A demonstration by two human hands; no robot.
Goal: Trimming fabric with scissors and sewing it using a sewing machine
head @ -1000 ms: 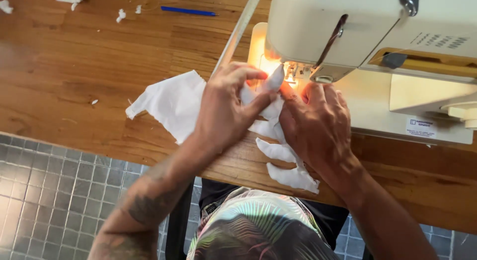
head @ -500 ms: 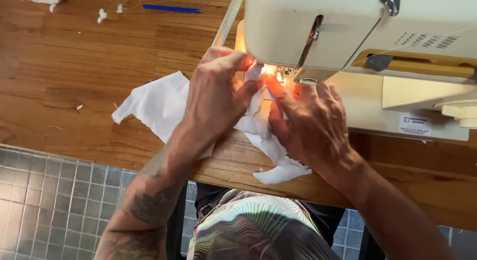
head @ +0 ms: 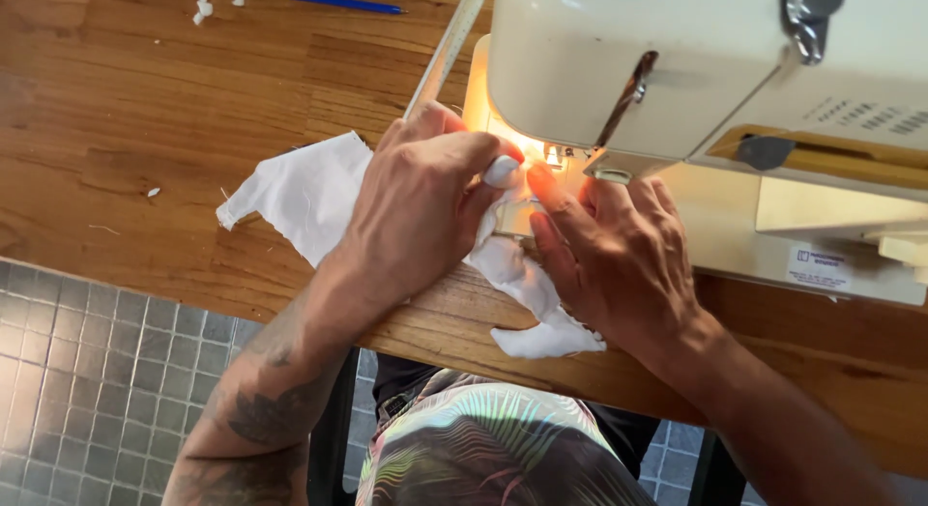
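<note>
- far left, a grey tiled floor (head: 87, 371) shows below the edge of the wooden table (head: 145, 110).
- on the table top near the upper edge lie a few white scraps (head: 202, 8) and a blue pen (head: 343, 1), well apart from the hands.
- a flat piece of white fabric (head: 300, 192) lies spread on the table, its left part bare, its right part running under the left hand.
- the left hand (head: 416, 211) lies palm-down on the fabric, fingers curled, with the fingertips (head: 503, 170) pinching a fold of the cloth just beside the lit needle area.
- a pale ruler or strip (head: 449, 47) runs diagonally from above the left hand toward the top edge.
- between the two hands a bunched strip of the white fabric hangs down to the table's front edge.
- the right hand (head: 619, 260) rests on the machine bed, fingers stretched flat, pressing the fabric down rather than closing around it; its fingertip glows in the lamp light.
- the cream sewing machine (head: 706, 71) fills the upper right, its head over both sets of fingertips.
- at the bottom, patterned shorts (head: 483, 448) show under the table.
</note>
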